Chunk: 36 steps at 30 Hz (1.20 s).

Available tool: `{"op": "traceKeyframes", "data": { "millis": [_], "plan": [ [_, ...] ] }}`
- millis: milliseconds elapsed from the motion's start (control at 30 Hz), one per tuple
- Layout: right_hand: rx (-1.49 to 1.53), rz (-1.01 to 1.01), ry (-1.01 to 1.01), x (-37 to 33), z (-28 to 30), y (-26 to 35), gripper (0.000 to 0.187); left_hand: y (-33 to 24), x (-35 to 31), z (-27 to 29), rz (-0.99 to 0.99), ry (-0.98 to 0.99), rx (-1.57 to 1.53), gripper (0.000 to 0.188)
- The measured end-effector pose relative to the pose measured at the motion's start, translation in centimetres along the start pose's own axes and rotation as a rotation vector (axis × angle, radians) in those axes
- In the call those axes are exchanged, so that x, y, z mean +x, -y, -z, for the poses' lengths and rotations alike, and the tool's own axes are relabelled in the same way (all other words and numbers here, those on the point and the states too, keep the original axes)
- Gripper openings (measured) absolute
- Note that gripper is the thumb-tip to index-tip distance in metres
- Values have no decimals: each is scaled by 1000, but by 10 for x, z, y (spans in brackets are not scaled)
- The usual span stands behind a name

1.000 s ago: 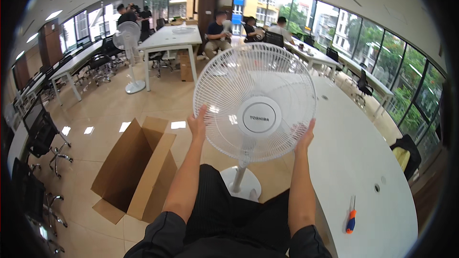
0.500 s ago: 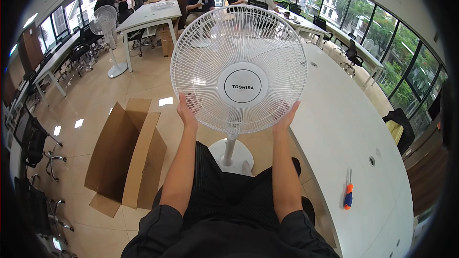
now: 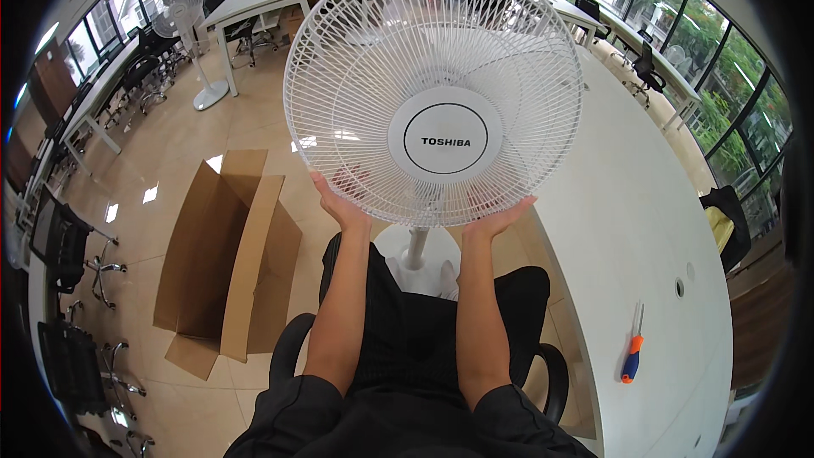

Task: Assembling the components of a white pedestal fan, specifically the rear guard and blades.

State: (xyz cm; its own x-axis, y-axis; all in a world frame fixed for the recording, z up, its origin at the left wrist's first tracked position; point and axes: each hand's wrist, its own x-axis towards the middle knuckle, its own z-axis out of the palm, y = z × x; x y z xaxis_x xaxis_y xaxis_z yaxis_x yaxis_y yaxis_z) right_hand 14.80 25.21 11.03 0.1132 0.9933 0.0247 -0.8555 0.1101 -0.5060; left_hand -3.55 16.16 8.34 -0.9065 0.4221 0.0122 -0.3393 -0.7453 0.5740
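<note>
A white pedestal fan stands in front of me between my knees, its round wire guard [image 3: 445, 195] facing me. Blades show faintly behind the wires, around a plain central disc [image 3: 446, 136]. My left hand [image 3: 343, 206] grips the guard's lower left rim, with the fingers partly behind the wires. On the lower right rim, my right hand [image 3: 498, 219] supports the guard from beneath, its fingers partly hidden behind it. Below the guard, the pole [image 3: 416, 248] runs down to a round white base [image 3: 390, 246] on the floor, near my feet.
An open cardboard box [image 3: 263, 280] lies on the floor to my left. To my right, a long white table [image 3: 627, 229] holds a screwdriver [image 3: 632, 358] with an orange and blue handle. Another white fan [image 3: 182, 10] stands farther back, near desks, chairs and several people.
The guard now looks larger, closer and higher, its face tipped more upward. My hands have slid toward each other along its lower rim. My view has shifted a little.
</note>
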Motion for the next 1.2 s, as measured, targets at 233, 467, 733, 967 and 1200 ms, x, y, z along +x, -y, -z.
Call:
{"op": "traceKeyframes", "data": {
  "millis": [233, 467, 733, 967, 1200],
  "plan": [
    [-288, -159, -114, -27, 37, -2, 87, 17, 12, 33, 0, 47, -40, 65],
    [-28, -754, -141, -87, 76, -17, 118, 66, -21, 77, 373, 183, -147, 43],
    [85, -679, -123, -90, 49, -23, 131, 63, -21, 64, 264, 240, -178, 45],
    [67, -660, -206, -91, 46, -28, 128, 60, -24, 62, 234, 162, -164, 44],
    [96, -630, -160, -94, 56, -33, 127, 49, -27, 59, 203, 230, -79, 49]
  ]
}}
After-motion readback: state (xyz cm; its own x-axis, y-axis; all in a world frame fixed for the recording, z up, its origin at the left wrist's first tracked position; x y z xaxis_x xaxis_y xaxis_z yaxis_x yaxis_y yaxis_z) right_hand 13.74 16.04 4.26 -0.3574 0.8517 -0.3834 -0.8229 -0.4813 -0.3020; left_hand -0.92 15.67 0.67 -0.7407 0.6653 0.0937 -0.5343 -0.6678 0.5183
